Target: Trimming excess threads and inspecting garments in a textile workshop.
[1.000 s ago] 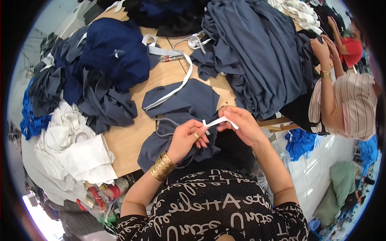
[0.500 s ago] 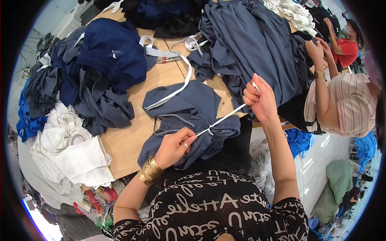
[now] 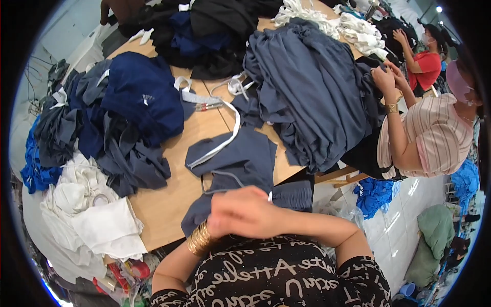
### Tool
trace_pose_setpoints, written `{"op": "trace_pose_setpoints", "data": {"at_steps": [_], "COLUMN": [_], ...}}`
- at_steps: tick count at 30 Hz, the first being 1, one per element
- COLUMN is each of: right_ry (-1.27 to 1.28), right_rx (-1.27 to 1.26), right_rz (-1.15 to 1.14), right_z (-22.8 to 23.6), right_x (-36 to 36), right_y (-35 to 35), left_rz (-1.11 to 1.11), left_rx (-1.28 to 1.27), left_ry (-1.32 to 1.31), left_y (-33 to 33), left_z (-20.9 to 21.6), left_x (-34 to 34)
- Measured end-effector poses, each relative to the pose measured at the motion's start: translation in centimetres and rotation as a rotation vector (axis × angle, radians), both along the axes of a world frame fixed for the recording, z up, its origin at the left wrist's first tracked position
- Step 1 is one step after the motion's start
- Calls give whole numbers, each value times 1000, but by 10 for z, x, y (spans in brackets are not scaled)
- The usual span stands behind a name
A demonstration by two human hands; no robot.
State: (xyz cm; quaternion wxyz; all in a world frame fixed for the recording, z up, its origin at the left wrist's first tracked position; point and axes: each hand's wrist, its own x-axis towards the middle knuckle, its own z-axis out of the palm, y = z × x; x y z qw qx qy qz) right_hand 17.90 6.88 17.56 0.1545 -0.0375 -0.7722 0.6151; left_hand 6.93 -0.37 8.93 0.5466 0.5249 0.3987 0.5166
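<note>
My right hand [image 3: 244, 209] is smeared by motion and crosses to the left, over the dark grey gathered-waist garment [image 3: 232, 146] at the table's front edge. Behind it sits my left hand [image 3: 217, 228], mostly covered, with a gold bracelet at the wrist. The fingers of both hands cannot be made out. A scrap of white cord [image 3: 270, 196] shows beside my right wrist, near the gathered waistband [image 3: 292, 196]. A grey cord loop [image 3: 227, 174] and a long white tape [image 3: 231, 134] lie on the garment's far part.
A large grey garment pile [image 3: 312, 97] stands at the right back. Navy and grey clothes [image 3: 146, 97] and white cloth [image 3: 105, 220] heap at the left. A co-worker in a striped top [image 3: 417, 135] handles dark cloth at the right. Small red-tipped tools [image 3: 208, 106] lie mid-table.
My right hand has swung from the upper right, where it pulled the white cord taut, down and left over my left hand. The view has tilted up slightly.
</note>
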Motion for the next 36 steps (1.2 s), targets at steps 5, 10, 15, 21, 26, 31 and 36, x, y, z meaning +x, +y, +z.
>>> {"op": "trace_pose_setpoints", "data": {"at_steps": [5, 10, 15, 21, 26, 31, 36], "right_ry": [153, 76, -191, -248, 44, -33, -86], "right_rx": [-1003, -676, 384, 374, 679, 589, 558], "right_rz": [-424, -530, -336, -157, -251, -233, -369], "right_z": [-41, -74, -61, -50, -52, -63, -63], "right_x": [-4, 8, 40, 52, 44, 50, 47], "right_y": [31, 32, 21, 32, 19, 14, 12], "left_rz": [-20, 202, 231, 129, -36, -23, 386], "left_rx": [-264, -406, -486, -480, -653, -579, 221], "left_ry": [-20, -148, -246, -132, -195, -66, 633], "left_y": [-5, -10, -17, -15, -12, -11, -18], "left_z": [13, -4, -7, 3, 5, 14, 6], "left_x": [8, 17, 3, -1, -15, -17, 0]}}
